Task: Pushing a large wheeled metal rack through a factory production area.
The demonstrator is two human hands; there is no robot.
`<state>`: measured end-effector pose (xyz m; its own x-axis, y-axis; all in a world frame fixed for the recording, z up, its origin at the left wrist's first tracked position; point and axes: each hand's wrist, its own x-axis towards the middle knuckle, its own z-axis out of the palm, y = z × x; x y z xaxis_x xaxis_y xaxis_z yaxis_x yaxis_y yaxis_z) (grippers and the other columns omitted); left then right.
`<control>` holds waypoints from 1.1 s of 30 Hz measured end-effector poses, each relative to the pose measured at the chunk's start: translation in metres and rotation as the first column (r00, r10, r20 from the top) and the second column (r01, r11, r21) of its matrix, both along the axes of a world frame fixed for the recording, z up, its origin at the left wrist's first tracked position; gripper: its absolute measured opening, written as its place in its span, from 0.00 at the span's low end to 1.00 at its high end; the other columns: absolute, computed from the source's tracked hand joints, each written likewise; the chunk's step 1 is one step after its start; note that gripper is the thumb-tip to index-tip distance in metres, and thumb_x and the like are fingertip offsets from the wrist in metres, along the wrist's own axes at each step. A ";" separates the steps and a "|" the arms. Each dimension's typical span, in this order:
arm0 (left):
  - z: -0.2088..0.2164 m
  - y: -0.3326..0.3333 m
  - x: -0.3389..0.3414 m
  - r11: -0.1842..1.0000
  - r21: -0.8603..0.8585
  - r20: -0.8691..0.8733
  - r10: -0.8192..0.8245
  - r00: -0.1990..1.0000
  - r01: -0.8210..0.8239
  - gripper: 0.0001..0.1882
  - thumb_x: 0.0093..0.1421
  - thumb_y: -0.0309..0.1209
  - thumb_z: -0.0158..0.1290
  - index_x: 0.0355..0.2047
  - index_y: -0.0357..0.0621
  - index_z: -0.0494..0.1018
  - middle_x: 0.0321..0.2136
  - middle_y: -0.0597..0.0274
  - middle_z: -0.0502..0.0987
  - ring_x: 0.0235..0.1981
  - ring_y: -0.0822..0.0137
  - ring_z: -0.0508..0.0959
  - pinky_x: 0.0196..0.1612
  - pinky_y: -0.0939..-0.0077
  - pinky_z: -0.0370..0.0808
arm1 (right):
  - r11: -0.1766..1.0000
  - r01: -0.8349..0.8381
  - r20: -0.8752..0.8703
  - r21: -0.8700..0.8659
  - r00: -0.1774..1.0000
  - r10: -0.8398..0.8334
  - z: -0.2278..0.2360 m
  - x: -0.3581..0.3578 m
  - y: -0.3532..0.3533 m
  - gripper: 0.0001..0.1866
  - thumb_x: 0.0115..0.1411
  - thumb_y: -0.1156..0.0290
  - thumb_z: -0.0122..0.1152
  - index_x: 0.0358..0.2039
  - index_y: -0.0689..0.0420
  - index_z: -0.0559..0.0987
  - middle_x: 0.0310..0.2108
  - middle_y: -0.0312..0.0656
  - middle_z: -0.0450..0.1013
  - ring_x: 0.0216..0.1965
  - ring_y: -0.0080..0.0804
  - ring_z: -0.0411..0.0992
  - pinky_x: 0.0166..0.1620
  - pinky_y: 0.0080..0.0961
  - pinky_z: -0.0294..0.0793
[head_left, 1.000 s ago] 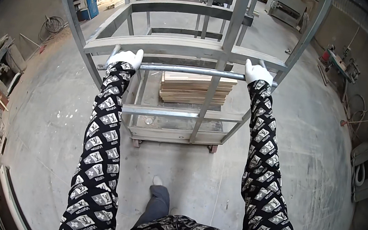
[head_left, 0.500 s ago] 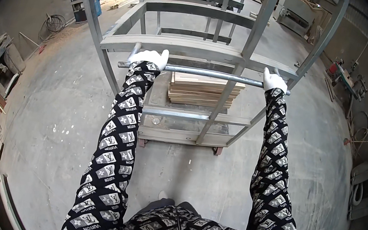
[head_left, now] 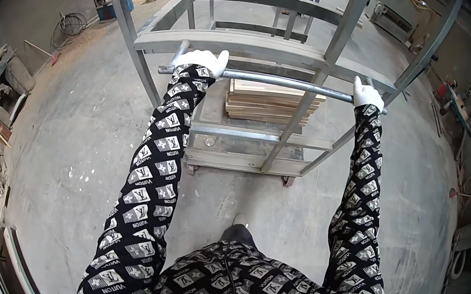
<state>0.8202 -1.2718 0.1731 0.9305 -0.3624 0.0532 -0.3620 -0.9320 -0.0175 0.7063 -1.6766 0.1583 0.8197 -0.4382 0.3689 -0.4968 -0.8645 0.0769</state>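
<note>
A single wide fisheye view looks from the wearer's head, down and forward over the sleeves [head_left: 152, 166], near enough that the cart [head_left: 237, 45] spans the upper middle above the floor [head_left: 81, 144].

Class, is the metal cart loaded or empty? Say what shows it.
Loaded, though not full: a stack of wooden boards sits low inside the metal cart, with open space above.

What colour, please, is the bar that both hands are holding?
The bar is silvery grey, and it shows best in the head view.
</note>
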 end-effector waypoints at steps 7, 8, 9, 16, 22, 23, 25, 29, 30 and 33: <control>0.032 0.031 -0.008 0.983 -0.104 -0.022 0.147 0.989 -0.149 0.36 0.65 0.52 0.20 0.46 0.43 0.75 0.45 0.52 0.77 0.51 0.59 0.74 0.67 0.67 0.45 | 0.994 -0.080 -0.043 -0.080 0.996 0.076 0.032 0.000 0.035 0.25 0.67 0.53 0.31 0.38 0.49 0.79 0.36 0.45 0.77 0.40 0.42 0.76 0.45 0.40 0.74; 0.034 0.038 -0.010 0.987 -0.096 -0.010 0.126 0.992 -0.126 0.36 0.65 0.52 0.20 0.47 0.43 0.75 0.46 0.52 0.76 0.52 0.59 0.74 0.67 0.67 0.45 | 0.989 -0.099 -0.054 -0.109 0.994 0.094 0.032 -0.003 0.039 0.24 0.67 0.53 0.31 0.39 0.48 0.78 0.36 0.45 0.77 0.40 0.42 0.76 0.44 0.40 0.74; 0.042 0.044 -0.020 0.995 -0.068 -0.025 0.074 0.997 -0.075 0.37 0.65 0.52 0.21 0.48 0.42 0.74 0.47 0.51 0.76 0.53 0.59 0.73 0.67 0.67 0.45 | 0.994 -0.071 -0.079 -0.079 0.995 0.065 0.032 -0.006 0.037 0.19 0.67 0.56 0.34 0.48 0.46 0.73 0.35 0.43 0.78 0.39 0.41 0.76 0.42 0.39 0.75; 0.041 0.079 -0.018 0.976 -0.176 -0.054 0.123 0.991 -0.131 0.36 0.65 0.51 0.19 0.48 0.46 0.75 0.47 0.54 0.76 0.54 0.64 0.72 0.68 0.67 0.42 | 0.998 -0.018 -0.037 -0.056 0.999 0.015 0.040 -0.009 0.066 0.22 0.67 0.52 0.33 0.43 0.44 0.78 0.35 0.43 0.77 0.38 0.42 0.76 0.42 0.40 0.74; 0.044 0.065 -0.017 0.977 -0.161 -0.108 0.125 0.986 -0.142 0.34 0.65 0.49 0.20 0.49 0.45 0.74 0.50 0.54 0.74 0.54 0.61 0.71 0.67 0.65 0.47 | 0.999 0.033 -0.076 0.036 0.997 -0.030 0.050 -0.014 0.074 0.30 0.66 0.46 0.29 0.38 0.49 0.80 0.38 0.44 0.77 0.42 0.43 0.75 0.48 0.38 0.71; 0.060 0.066 -0.026 0.972 -0.161 -0.117 0.152 0.981 -0.170 0.34 0.64 0.49 0.21 0.50 0.44 0.73 0.50 0.53 0.73 0.55 0.60 0.72 0.65 0.63 0.52 | 0.995 0.053 -0.067 0.088 0.997 -0.047 0.058 -0.014 0.081 0.30 0.65 0.46 0.29 0.39 0.49 0.80 0.38 0.44 0.77 0.43 0.42 0.75 0.48 0.38 0.71; 0.063 0.044 -0.031 0.980 -0.146 -0.104 0.118 0.988 -0.132 0.33 0.65 0.48 0.21 0.51 0.46 0.72 0.50 0.53 0.74 0.54 0.59 0.72 0.64 0.63 0.56 | 0.995 0.059 -0.074 0.082 0.996 -0.053 0.059 -0.015 0.055 0.30 0.65 0.46 0.29 0.39 0.50 0.80 0.38 0.43 0.77 0.43 0.42 0.75 0.49 0.38 0.71; 0.073 0.030 -0.022 0.971 -0.109 -0.085 0.205 0.975 -0.213 0.34 0.65 0.48 0.21 0.50 0.44 0.73 0.49 0.53 0.75 0.53 0.60 0.73 0.64 0.64 0.56 | 0.994 -0.041 -0.051 0.098 0.998 0.046 0.076 -0.010 0.036 0.30 0.65 0.46 0.31 0.37 0.52 0.80 0.38 0.44 0.77 0.42 0.42 0.75 0.49 0.38 0.72; 0.076 0.020 -0.024 0.959 -0.117 -0.097 0.246 0.964 -0.256 0.35 0.64 0.49 0.20 0.49 0.43 0.74 0.49 0.54 0.75 0.53 0.60 0.73 0.64 0.65 0.55 | 0.991 -0.002 -0.049 0.132 0.999 0.009 0.081 -0.011 0.032 0.30 0.65 0.46 0.31 0.37 0.52 0.80 0.38 0.44 0.77 0.42 0.43 0.75 0.49 0.39 0.72; 0.067 -0.017 -0.020 0.964 -0.094 -0.124 0.236 0.964 -0.248 0.35 0.64 0.49 0.20 0.48 0.44 0.75 0.49 0.54 0.75 0.54 0.60 0.72 0.65 0.66 0.52 | 0.990 0.019 -0.005 0.139 1.000 -0.019 0.080 -0.027 0.008 0.32 0.64 0.45 0.31 0.32 0.52 0.82 0.35 0.44 0.78 0.41 0.43 0.75 0.49 0.37 0.71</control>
<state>0.8006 -1.2887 0.2400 0.9919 -0.1237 -0.0285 -0.1197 -0.9862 0.1146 0.6798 -1.6690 0.2385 0.8120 -0.5006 0.3002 -0.5132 -0.8573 -0.0413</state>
